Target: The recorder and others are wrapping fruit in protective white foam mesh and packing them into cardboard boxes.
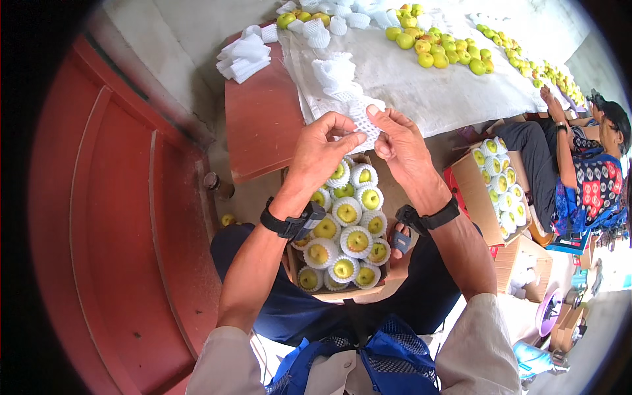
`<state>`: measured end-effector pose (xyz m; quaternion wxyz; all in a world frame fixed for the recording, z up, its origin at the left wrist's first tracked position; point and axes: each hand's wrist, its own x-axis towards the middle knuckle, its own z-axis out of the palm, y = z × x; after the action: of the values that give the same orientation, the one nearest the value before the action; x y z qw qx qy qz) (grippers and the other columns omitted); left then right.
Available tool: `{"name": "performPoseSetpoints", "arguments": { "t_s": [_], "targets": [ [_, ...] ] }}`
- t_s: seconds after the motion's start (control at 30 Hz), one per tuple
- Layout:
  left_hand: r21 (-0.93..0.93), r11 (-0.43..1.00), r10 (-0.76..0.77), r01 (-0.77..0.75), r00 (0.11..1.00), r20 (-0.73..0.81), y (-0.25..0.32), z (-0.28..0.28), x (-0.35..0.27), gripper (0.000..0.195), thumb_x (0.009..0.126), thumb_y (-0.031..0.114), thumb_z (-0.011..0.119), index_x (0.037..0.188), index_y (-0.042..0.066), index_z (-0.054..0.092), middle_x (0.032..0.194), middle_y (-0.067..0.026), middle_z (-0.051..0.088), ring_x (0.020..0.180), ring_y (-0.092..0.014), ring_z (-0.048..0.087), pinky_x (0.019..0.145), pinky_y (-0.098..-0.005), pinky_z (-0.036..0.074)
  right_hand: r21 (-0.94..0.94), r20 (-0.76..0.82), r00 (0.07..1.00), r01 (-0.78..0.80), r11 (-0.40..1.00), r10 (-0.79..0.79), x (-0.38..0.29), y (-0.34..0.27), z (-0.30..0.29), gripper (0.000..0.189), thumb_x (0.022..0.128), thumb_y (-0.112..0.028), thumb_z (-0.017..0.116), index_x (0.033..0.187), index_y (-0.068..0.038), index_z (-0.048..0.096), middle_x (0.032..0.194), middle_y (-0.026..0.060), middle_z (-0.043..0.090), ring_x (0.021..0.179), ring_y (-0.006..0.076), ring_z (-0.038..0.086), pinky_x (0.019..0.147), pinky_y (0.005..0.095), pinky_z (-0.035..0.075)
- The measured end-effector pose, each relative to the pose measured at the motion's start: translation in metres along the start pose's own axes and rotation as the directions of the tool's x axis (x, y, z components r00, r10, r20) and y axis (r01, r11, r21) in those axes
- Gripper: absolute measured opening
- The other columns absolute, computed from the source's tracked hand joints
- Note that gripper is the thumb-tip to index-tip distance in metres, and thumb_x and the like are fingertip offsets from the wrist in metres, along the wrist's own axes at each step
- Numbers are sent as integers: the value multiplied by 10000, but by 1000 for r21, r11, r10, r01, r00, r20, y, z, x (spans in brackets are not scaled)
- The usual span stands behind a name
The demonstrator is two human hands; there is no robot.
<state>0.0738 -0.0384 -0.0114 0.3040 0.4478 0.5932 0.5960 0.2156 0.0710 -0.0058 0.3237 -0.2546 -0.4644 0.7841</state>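
In front of me, both hands are at a white foam net sleeve point(364, 118) just over the near edge of the table. My left hand point(321, 148) pinches its lower left side between thumb and fingers. My right hand point(402, 140) grips the right side, thumb on top. Whether anything is inside the sleeve cannot be made out. Below my hands, between my knees, stands a cardboard box point(340, 296) filled with yellow-green apples point(347, 213) in white foam nets. Several more foam nets point(335, 74) lie in a loose row beyond my fingers.
Bare apples point(439, 49) lie on the white sheet point(365, 49) covering the table. A stack of foam nets point(244, 57) sits on the red tabletop point(261, 118). A red door point(123, 222) is at left. At right, a person point(592, 173) sits near another apple box point(474, 197).
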Motion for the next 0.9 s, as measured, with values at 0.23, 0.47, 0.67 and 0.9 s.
{"name": "performPoseSetpoints", "arguments": {
  "t_s": [0.23, 0.47, 0.67, 0.9],
  "targets": [
    [-95, 995, 4, -14, 994, -107, 2, -5, 2, 165, 911, 97, 740, 967, 20, 605, 850, -2, 650, 774, -55, 568, 685, -237, 468, -94, -14, 1000, -8, 996, 7, -4, -6, 8, 366, 943, -373, 730, 915, -21, 633, 674, -39, 496, 529, 59, 412, 476, 227, 293],
    [-69, 997, -24, 16, 992, -125, -3, -15, 3, 159, 933, 117, 707, 993, 13, 602, 856, -28, 664, 782, -69, 576, 688, -256, 469, -352, 126, 991, 80, 933, -37, -8, -6, 10, 275, 939, -297, 741, 1044, -53, 666, 855, -27, 598, 610, 50, 503, 532, 203, 335],
    [-20, 1000, 14, -17, 990, -143, -4, -14, 3, 175, 942, 124, 691, 1026, 4, 595, 857, -51, 654, 789, -91, 560, 707, -275, 469, -504, 185, 981, 145, 851, -58, 2, 4, -1, 284, 864, -192, 810, 1012, -5, 656, 759, 19, 624, 600, 66, 539, 527, 236, 438],
    [-50, 998, -29, 24, 994, -101, -3, -14, 3, 154, 953, 130, 685, 1023, 34, 588, 896, -25, 637, 810, -86, 562, 727, -263, 468, -488, 150, 980, 188, 852, -130, 0, 7, 1, 261, 840, -135, 825, 912, -26, 599, 727, 14, 615, 558, 62, 534, 484, 233, 419]
  ]
}}
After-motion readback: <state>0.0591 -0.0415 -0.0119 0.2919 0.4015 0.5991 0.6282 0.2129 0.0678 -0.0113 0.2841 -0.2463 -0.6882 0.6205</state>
